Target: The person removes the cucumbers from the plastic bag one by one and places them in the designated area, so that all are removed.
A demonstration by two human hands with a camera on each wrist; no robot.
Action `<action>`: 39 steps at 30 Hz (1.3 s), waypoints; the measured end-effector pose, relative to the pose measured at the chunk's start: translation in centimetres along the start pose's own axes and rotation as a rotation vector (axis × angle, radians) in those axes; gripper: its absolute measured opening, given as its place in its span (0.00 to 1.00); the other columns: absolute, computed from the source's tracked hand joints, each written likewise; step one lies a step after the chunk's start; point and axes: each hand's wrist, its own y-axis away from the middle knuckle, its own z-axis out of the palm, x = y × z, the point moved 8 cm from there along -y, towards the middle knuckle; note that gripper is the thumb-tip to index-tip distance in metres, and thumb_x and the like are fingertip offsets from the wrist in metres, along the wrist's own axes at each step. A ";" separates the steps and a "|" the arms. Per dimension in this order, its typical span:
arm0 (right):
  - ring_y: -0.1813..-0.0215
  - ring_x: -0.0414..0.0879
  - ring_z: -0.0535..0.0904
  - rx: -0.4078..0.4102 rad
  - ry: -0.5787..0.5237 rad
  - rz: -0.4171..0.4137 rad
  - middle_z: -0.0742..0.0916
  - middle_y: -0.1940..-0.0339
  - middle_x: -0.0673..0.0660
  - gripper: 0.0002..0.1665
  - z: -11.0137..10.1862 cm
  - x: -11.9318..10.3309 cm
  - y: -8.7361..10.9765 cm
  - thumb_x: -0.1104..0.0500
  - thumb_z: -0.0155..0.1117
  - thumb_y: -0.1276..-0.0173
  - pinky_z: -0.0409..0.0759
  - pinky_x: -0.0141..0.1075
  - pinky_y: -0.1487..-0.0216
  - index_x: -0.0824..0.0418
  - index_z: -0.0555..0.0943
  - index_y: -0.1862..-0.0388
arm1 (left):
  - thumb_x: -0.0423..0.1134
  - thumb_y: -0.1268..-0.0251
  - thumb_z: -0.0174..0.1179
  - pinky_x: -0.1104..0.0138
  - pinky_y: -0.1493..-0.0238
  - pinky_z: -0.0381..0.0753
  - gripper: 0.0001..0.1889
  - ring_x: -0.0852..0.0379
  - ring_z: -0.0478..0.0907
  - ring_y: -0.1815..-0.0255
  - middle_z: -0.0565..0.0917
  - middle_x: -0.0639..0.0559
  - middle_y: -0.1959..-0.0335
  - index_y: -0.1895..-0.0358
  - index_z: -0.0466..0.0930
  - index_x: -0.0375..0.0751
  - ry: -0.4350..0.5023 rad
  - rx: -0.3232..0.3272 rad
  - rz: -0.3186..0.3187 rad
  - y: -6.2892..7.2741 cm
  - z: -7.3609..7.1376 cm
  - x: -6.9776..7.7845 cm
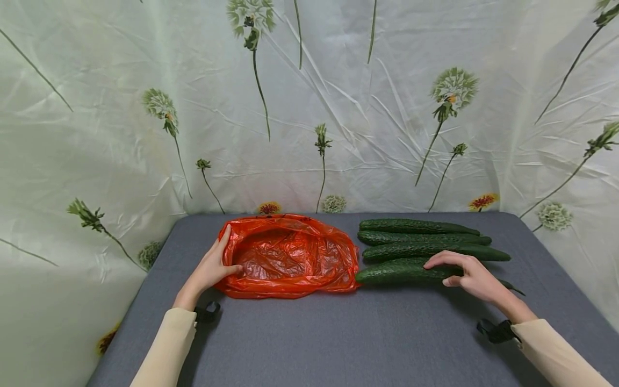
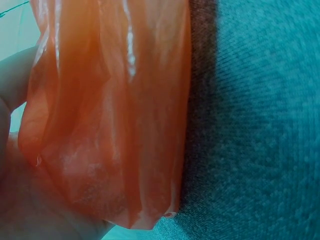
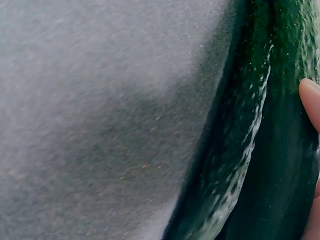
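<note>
A red plastic bag point(image 1: 290, 287) lies with its mouth gaping on the left side of the table. My left hand point(image 1: 210, 269) grips the bag's left rim, its thumb over the near edge and its fingers along the back; the left wrist view shows the red film point(image 2: 115, 125) bunched against the hand. Several dark green cucumbers lie side by side to the right. My right hand point(image 1: 466, 274) holds the nearest cucumber point(image 1: 394, 273), index finger curved over its top and thumb at its near side. That cucumber's left end meets the bag's right edge.
Behind the held cucumber lie the other cucumbers point(image 1: 435, 250), nearly parallel. Grey cloth point(image 1: 338, 338) covers the table, and a white curtain point(image 1: 290, 172) with a dandelion print hangs behind its far edge.
</note>
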 end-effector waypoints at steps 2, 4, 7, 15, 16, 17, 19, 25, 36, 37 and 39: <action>0.47 0.30 0.73 0.000 0.003 -0.006 0.83 0.51 0.52 0.27 0.0 0.1 0.2 0.76 0.67 0.47 0.75 0.31 0.56 0.57 0.82 0.49 | 0.37 0.46 0.69 0.34 0.38 0.50 0.57 0.26 0.42 0.29 0.41 0.25 0.27 0.23 0.32 0.43 -0.002 0.000 0.001 0.0 0.0 0.0; 0.47 0.30 0.73 0.001 0.005 -0.007 0.83 0.51 0.52 0.27 -0.1 0.1 0.5 0.76 0.67 0.47 0.75 0.31 0.57 0.56 0.82 0.49 | 0.37 0.46 0.69 0.35 0.38 0.50 0.57 0.26 0.42 0.29 0.41 0.25 0.27 0.23 0.33 0.44 0.001 0.002 0.002 0.1 0.0 0.0; 0.46 0.29 0.72 -0.002 0.005 0.000 0.83 0.51 0.53 0.26 -0.2 0.3 0.8 0.74 0.68 0.47 0.75 0.31 0.58 0.56 0.83 0.49 | 0.37 0.46 0.69 0.35 0.38 0.50 0.57 0.27 0.42 0.29 0.41 0.25 0.27 0.23 0.33 0.43 0.004 0.002 0.007 0.1 -0.1 0.1; 0.46 0.29 0.72 -0.017 -0.024 -0.014 0.83 0.51 0.54 0.24 -0.3 0.6 1.5 0.73 0.67 0.45 0.74 0.29 0.57 0.58 0.82 0.49 | 0.36 0.45 0.69 0.35 0.37 0.49 0.56 0.28 0.41 0.28 0.40 0.26 0.26 0.23 0.33 0.44 0.006 -0.003 -0.002 0.1 -0.1 0.0; 0.46 0.29 0.73 -0.018 -0.027 -0.016 0.83 0.51 0.54 0.24 -0.3 0.6 1.6 0.73 0.67 0.45 0.74 0.29 0.57 0.58 0.82 0.49 | 0.36 0.45 0.69 0.35 0.37 0.49 0.56 0.27 0.41 0.28 0.40 0.26 0.26 0.23 0.33 0.44 0.008 -0.003 -0.004 0.1 -0.1 0.0; 0.46 0.29 0.73 -0.020 -0.028 -0.016 0.83 0.51 0.54 0.24 -0.3 0.7 1.7 0.73 0.67 0.45 0.74 0.29 0.57 0.58 0.82 0.49 | 0.36 0.46 0.69 0.35 0.37 0.49 0.57 0.27 0.41 0.28 0.40 0.26 0.26 0.23 0.32 0.44 0.008 -0.004 -0.003 0.1 -0.1 0.0; 0.46 0.29 0.72 -0.026 -0.034 -0.014 0.83 0.51 0.54 0.24 -0.2 0.8 1.7 0.73 0.67 0.45 0.75 0.30 0.58 0.58 0.82 0.49 | 0.36 0.46 0.69 0.35 0.38 0.50 0.57 0.27 0.42 0.29 0.40 0.26 0.27 0.23 0.32 0.44 0.008 -0.006 -0.001 0.1 -0.1 0.0; 0.47 0.29 0.73 -0.030 -0.014 0.005 0.84 0.51 0.52 0.25 0.0 1.3 1.9 0.73 0.68 0.46 0.76 0.31 0.58 0.58 0.82 0.49 | 0.37 0.46 0.69 0.34 0.38 0.50 0.57 0.26 0.42 0.29 0.41 0.25 0.27 0.23 0.32 0.44 0.006 -0.006 0.004 0.1 -0.1 -0.1; 0.48 0.28 0.73 0.000 0.067 0.047 0.84 0.52 0.48 0.30 0.6 2.5 1.9 0.79 0.68 0.52 0.75 0.29 0.55 0.56 0.82 0.51 | 0.37 0.46 0.69 0.34 0.38 0.49 0.56 0.26 0.41 0.29 0.42 0.26 0.27 0.22 0.34 0.44 0.012 0.000 0.016 0.3 -0.1 0.1; 0.48 0.28 0.73 -0.001 0.068 0.047 0.84 0.52 0.48 0.30 0.7 2.6 1.9 0.79 0.68 0.52 0.75 0.30 0.56 0.56 0.82 0.51 | 0.37 0.46 0.69 0.34 0.38 0.49 0.56 0.26 0.41 0.29 0.42 0.26 0.27 0.22 0.34 0.44 0.013 0.000 0.016 0.3 -0.1 0.2; 0.48 0.28 0.73 0.000 0.072 0.046 0.84 0.52 0.49 0.30 0.8 2.7 1.9 0.79 0.68 0.52 0.76 0.30 0.56 0.56 0.82 0.51 | 0.37 0.46 0.69 0.35 0.37 0.49 0.56 0.27 0.41 0.28 0.42 0.26 0.26 0.22 0.34 0.44 0.014 0.003 0.014 0.3 -0.2 0.2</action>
